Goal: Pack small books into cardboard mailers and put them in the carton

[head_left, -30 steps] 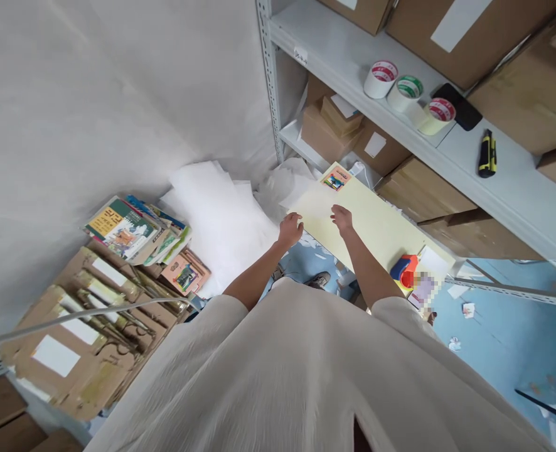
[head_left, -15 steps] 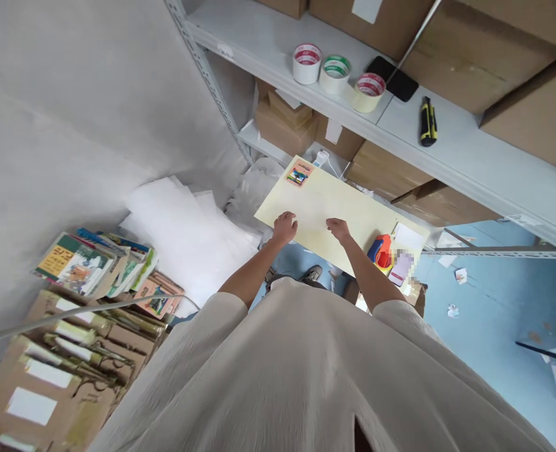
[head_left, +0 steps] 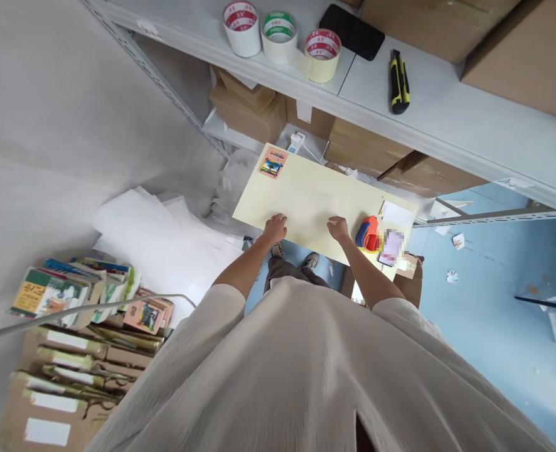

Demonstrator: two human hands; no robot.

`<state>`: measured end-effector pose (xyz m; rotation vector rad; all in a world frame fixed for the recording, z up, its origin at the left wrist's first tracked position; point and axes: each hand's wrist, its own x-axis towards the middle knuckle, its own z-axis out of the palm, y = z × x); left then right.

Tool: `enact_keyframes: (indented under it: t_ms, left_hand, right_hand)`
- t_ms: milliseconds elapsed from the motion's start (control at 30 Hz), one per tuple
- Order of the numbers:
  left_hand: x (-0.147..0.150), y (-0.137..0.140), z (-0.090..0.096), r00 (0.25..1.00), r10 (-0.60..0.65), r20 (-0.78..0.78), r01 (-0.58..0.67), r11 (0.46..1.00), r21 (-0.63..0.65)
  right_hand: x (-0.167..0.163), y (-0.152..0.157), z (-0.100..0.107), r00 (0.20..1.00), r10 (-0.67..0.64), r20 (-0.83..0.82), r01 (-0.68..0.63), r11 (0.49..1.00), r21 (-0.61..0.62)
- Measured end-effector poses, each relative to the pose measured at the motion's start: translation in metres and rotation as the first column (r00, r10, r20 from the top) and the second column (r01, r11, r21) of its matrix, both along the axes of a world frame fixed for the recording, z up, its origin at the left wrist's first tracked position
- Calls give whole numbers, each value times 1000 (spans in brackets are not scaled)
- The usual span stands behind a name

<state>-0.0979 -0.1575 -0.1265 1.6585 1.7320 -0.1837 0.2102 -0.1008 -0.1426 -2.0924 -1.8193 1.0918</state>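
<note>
Wears a light shirt nearest the camera, bare arms reaching down over a pale yellow table. Rests the left hand, seemingly, at the table's near edge, fingers bent over the top. Holds the right hand farther along, fingers curled in, well apart from the left. Cannot tell whether pinching anything thin in either of the 2.

Between the 2 hands, a faint whitish sheet, apparently flat on the tabletop, edges too weak to trace. Seems early in the work, by judgement: sheet looking laid out, no visible fold or tape on it. Cannot judge the amount left.

Just beside the right hand, a red and blue tape dispenser, out of grasp; past it, a blurred, phone-like thing. At the far left corner, a pink booklet, flat, uncovered, apart from the 2 hands. Off left, loose white sheets and stacked books.

Beyond the table, on a grey shelf, 3 tape rolls and 1 yellow-black cutter.
</note>
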Motion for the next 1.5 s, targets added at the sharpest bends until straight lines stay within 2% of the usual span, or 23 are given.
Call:
enact_keyframes:
  t_ms: [100,233,333,467,633,733,867,1100,1300,1367,1500]
  left_hand:
    - [-3,6,-1,999,-46,4,46,999,-24]
    - [-14,18,1,993,-109,35,111,992,-56]
    - [-28,34,2,990,-106,97,112,992,-60]
    - [-60,75,2,989,43,138,-47,999,20]
    - [-105,142,4,955,284,87,-294,945,141]
    - [-123,174,4,942,335,16,-333,928,167]
    - [-131,200,3,932,360,-41,-350,923,158]
    - [-123,216,-8,915,399,-59,-385,908,167]
    - [-120,226,-18,823,566,-48,-560,822,104]
    - [-122,225,-19,807,590,-35,-585,805,97]
    - [-128,211,-13,818,574,37,-573,809,131]
  right_hand:
    - [-5,-7,1,995,-61,75,64,997,-43]
    - [-28,-18,1,997,71,13,-69,993,-91]
    - [-46,-25,-1,994,103,30,-97,984,-150]
    - [-60,-31,0,990,82,115,-62,984,-170]
    - [-68,-29,10,985,27,169,3,984,-179]
    - [-76,-29,14,982,15,188,16,987,-163]
    - [-87,-34,15,972,25,234,19,983,-184]
    - [-93,-34,15,972,39,232,17,972,-236]
    - [-92,-32,18,975,40,221,19,966,-257]
    - [-93,-32,18,976,40,216,19,965,-262]
    - [-91,-32,17,980,48,191,5,963,-269]
